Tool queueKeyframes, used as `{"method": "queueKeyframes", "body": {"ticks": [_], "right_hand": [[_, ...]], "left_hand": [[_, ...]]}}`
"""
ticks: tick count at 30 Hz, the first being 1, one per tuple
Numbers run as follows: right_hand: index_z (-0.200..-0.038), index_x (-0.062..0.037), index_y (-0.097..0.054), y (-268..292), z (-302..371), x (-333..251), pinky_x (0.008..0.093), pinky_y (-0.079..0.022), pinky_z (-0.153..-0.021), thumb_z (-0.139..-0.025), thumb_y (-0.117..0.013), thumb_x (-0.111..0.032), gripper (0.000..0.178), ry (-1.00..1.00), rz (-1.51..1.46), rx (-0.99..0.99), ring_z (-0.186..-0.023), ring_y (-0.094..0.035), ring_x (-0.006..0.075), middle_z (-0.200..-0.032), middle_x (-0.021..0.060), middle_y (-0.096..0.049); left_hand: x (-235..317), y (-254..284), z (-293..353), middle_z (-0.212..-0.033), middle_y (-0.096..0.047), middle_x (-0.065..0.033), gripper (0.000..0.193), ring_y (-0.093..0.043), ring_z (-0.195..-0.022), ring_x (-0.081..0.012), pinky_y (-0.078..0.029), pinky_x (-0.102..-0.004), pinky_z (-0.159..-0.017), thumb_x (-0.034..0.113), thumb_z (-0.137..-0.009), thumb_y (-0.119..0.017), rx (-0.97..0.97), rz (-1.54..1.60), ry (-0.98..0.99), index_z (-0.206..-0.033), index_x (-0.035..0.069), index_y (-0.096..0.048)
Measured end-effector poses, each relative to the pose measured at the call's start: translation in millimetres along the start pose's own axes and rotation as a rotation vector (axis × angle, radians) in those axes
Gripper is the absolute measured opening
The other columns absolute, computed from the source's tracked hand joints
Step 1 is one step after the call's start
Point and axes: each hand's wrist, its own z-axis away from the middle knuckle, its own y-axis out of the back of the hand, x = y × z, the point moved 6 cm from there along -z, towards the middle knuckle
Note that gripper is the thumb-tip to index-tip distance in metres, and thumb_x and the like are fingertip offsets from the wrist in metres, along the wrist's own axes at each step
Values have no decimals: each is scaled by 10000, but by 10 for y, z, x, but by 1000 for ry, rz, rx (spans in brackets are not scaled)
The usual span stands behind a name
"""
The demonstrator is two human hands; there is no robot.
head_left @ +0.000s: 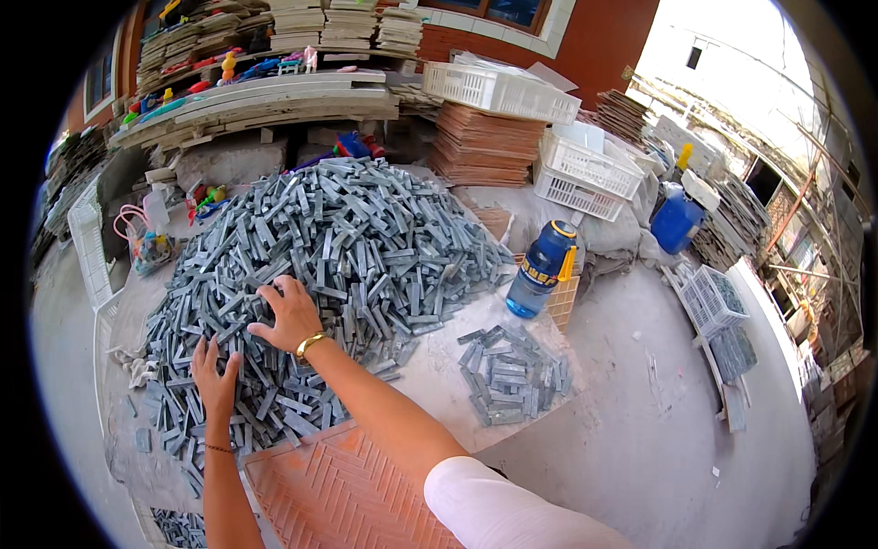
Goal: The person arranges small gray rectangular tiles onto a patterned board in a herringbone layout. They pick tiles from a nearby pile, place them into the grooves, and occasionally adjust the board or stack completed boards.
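Observation:
A large heap of grey stone strips (366, 220) covers the table in front of me. My left hand (216, 380) rests at the heap's near left side, its fingers stretched apart over the strips. Just right of it and farther in, my right hand (291, 316) reaches over the heap, thumb and curved fingers apart, with nothing visible between them. A gold bracelet (310, 344) circles my right wrist. Below the hands lies an orange-brown tray (343, 485) with herringbone grooves, partly covered by my right arm. A smaller flat group of strips (517, 373) lies to the right.
A blue water bottle (543, 270) stands right of the heap. White plastic crates (585, 174) and a stack of orange-brown trays (482, 145) are behind it. Stacked boards (274, 105) holding small colourful toys run along the back. A grey crate (712, 300) sits at the far right.

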Motion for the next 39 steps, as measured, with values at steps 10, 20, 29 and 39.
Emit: {"method": "queueKeyframes", "body": {"ticks": [10, 20, 29, 39], "right_hand": [[-1229, -164, -557, -244, 55, 60, 438, -397, -959, -654, -778, -351, 643, -157, -68, -232, -1181, -469, 335, -1281, 160, -487], [-1004, -145, -633, -159, 193, -179, 435, -419, -870, -653, -751, -296, 400, 27, -94, -208, -1036, -528, 289, -1008, 71, -576], [-852, -108, -675, -27, 481, -370, 402, -454, -761, -682, -709, -355, 302, 197, -16, -301, -903, -544, 279, -837, 64, -613], [-1291, -73, -523, 671, 641, -442, 463, -370, -1028, -756, -651, -589, 754, 286, 137, -235, -1254, -438, 376, -1400, 174, -428]], "left_hand": [[7, 56, -189, -1292, -541, -149, 499, -475, -1219, -296, -329, -385, -1043, 300, -868, -613, -109, 215, 32, -1281, 30, -537], [434, -185, 219, -1230, -493, -182, 474, -447, -1181, -309, -322, -372, -1011, 298, -943, -543, 98, 172, -69, -1286, -17, -453], [694, -58, 458, -1009, -515, -102, 297, -483, -936, -221, -384, -320, -890, 265, -949, -512, -65, 589, 2, -1067, -8, -511], [559, 697, 854, -1165, -523, -198, 552, -496, -1106, -367, -385, -415, -947, 462, -856, -581, 66, 198, -155, -1188, 24, -531]]}}
